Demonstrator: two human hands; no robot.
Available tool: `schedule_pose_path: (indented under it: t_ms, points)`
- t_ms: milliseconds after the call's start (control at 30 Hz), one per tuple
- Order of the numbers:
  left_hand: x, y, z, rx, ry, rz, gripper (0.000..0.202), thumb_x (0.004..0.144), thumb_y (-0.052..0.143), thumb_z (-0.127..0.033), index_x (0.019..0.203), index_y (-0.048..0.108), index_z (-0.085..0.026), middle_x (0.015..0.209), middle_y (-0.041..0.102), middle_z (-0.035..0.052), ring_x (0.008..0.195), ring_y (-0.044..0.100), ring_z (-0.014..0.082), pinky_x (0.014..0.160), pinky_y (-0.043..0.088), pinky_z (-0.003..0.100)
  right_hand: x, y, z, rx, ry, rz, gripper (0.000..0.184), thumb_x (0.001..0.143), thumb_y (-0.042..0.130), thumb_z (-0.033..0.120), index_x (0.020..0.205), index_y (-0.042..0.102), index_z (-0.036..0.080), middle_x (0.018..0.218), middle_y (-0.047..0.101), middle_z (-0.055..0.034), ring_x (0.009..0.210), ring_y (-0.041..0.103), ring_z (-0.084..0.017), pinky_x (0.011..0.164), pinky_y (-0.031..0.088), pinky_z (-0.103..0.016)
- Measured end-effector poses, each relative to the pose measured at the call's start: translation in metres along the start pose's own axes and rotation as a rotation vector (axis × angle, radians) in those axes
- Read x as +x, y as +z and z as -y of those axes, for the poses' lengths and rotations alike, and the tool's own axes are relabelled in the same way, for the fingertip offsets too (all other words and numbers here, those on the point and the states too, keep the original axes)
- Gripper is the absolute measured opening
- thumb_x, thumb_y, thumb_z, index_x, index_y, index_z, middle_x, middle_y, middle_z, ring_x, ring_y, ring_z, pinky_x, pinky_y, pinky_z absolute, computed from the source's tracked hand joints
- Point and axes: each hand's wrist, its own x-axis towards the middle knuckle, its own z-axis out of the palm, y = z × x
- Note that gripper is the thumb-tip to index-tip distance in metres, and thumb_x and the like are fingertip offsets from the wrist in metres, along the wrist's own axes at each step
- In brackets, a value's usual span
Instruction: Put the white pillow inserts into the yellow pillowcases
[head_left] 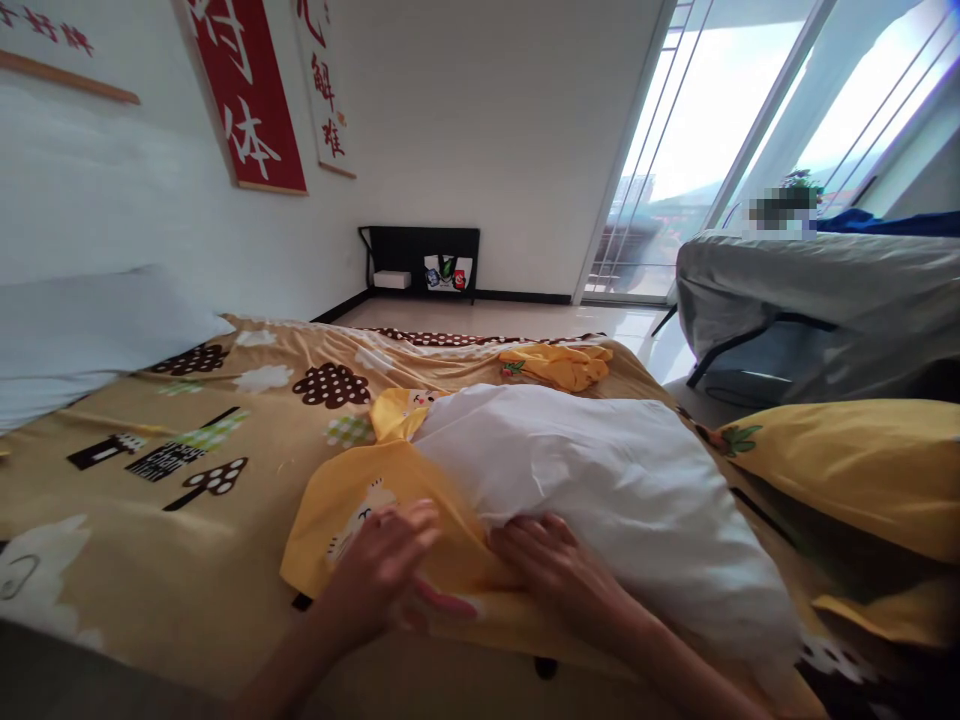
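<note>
A white pillow [585, 460] lies on the bed, its left end inside a yellow pillowcase [442, 500] with a printed cartoon animal face. The fingers of my right hand [544, 560] are bent over the pillowcase's edge and grip it where it meets the pillow. My left hand [394, 560] is over the near part of the case, fingers curled and smeared by motion; whether it holds the cloth cannot be made out. Beyond the pillow lies a crumpled yellow cloth [562, 367] with a small green print.
A tan patterned sheet [262, 530] covers the bed. Plump yellow pillow [862, 460] at right; white pillow [97, 320] at far left by the wall. Past the bed stand a black low shelf [405, 250] and a grey-covered piece of furniture [825, 280] near the glass door [690, 150].
</note>
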Motion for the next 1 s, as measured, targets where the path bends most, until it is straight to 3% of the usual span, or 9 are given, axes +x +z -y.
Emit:
schedule_pose_path:
  t_ms: [67, 200, 300, 367, 467, 567, 733, 833, 1000]
  points:
    - [0.031, 0.017, -0.020, 0.006, 0.108, 0.116, 0.041, 0.088, 0.051, -0.038, 0.124, 0.050, -0.018, 0.128, 0.057, 0.0121, 0.123, 0.048, 0.0253, 0.103, 0.033, 0.040, 0.010, 0.002, -0.010, 0.024, -0.025, 0.086, 0.028, 0.094, 0.042, 0.017, 0.115, 0.059, 0.020, 0.102, 0.067, -0.0061, 0.096, 0.058, -0.018, 0.086, 0.042, -0.033]
    - [0.058, 0.049, -0.024, 0.080, -0.014, 0.232, 0.014, 0.087, 0.046, -0.021, 0.095, 0.058, -0.017, 0.095, 0.065, 0.0079, 0.092, 0.058, 0.0223, 0.090, 0.039, 0.041, 0.001, -0.002, -0.027, -0.083, -0.071, 0.116, 0.030, 0.091, 0.046, 0.019, 0.118, 0.059, 0.021, 0.115, 0.065, -0.0065, 0.107, 0.056, -0.018, 0.096, 0.037, -0.033]
    - [0.054, 0.051, -0.017, 0.095, -0.051, 0.263, 0.013, 0.083, 0.052, -0.027, 0.087, 0.059, -0.016, 0.088, 0.064, 0.0083, 0.088, 0.058, 0.0239, 0.087, 0.040, 0.043, -0.017, 0.001, -0.039, -0.282, 0.002, 0.035, 0.054, 0.086, 0.048, 0.015, 0.139, 0.044, 0.028, 0.145, 0.043, -0.0088, 0.131, 0.037, -0.026, 0.105, 0.025, -0.046]
    - [0.050, 0.042, -0.018, 0.125, -0.042, 0.293, 0.021, 0.081, 0.054, -0.034, 0.083, 0.061, -0.015, 0.084, 0.066, 0.0096, 0.086, 0.059, 0.0253, 0.087, 0.040, 0.045, -0.020, 0.009, -0.049, -0.315, 0.053, 0.044, 0.062, 0.084, 0.048, 0.012, 0.142, 0.039, 0.032, 0.148, 0.038, -0.0090, 0.132, 0.036, -0.029, 0.102, 0.027, -0.049]
    - [0.050, 0.032, -0.027, 0.156, 0.015, 0.454, 0.031, 0.078, 0.058, -0.043, 0.076, 0.066, -0.014, 0.076, 0.068, 0.0114, 0.080, 0.062, 0.0269, 0.089, 0.041, 0.048, 0.001, 0.020, -0.061, -0.195, 0.055, 0.108, 0.053, 0.085, 0.048, 0.009, 0.133, 0.049, 0.031, 0.133, 0.054, -0.0090, 0.117, 0.050, -0.024, 0.094, 0.036, -0.039]
    - [0.061, 0.035, -0.046, 0.096, 0.201, 0.598, 0.018, 0.076, 0.061, -0.030, 0.074, 0.067, -0.014, 0.070, 0.069, 0.0092, 0.073, 0.063, 0.0236, 0.092, 0.040, 0.047, 0.045, 0.023, -0.064, -0.007, 0.051, 0.140, 0.033, 0.085, 0.049, 0.010, 0.109, 0.066, 0.026, 0.100, 0.066, -0.0049, 0.090, 0.058, -0.017, 0.080, 0.040, -0.027]
    - [0.094, 0.041, -0.070, -0.065, 0.233, 0.399, 0.014, 0.081, 0.052, -0.017, 0.092, 0.060, -0.014, 0.092, 0.068, 0.0095, 0.085, 0.062, 0.0227, 0.077, 0.046, 0.035, 0.093, 0.026, -0.057, 0.364, 0.074, 0.138, 0.022, 0.072, 0.047, 0.004, 0.074, 0.065, 0.017, 0.083, 0.062, -0.0022, 0.080, 0.052, -0.015, 0.073, 0.037, -0.024]
    - [0.104, 0.027, -0.056, -0.078, 0.185, 0.426, 0.009, 0.080, 0.053, -0.016, 0.089, 0.055, -0.017, 0.087, 0.066, 0.0055, 0.076, 0.061, 0.0207, 0.065, 0.045, 0.031, 0.077, 0.032, -0.059, 0.551, 0.079, 0.316, 0.014, 0.066, 0.049, 0.007, 0.056, 0.056, 0.015, 0.065, 0.056, 0.0001, 0.066, 0.047, -0.012, 0.059, 0.035, -0.022]
    - [0.103, 0.012, -0.011, -0.115, 0.119, 0.462, 0.006, 0.082, 0.056, -0.018, 0.076, 0.055, -0.018, 0.079, 0.063, 0.0017, 0.076, 0.060, 0.0173, 0.078, 0.042, 0.031, 0.044, 0.032, -0.070, 0.731, -0.027, 0.500, 0.010, 0.061, 0.053, 0.007, 0.056, 0.054, 0.015, 0.056, 0.050, 0.0061, 0.055, 0.043, -0.008, 0.051, 0.033, -0.018]
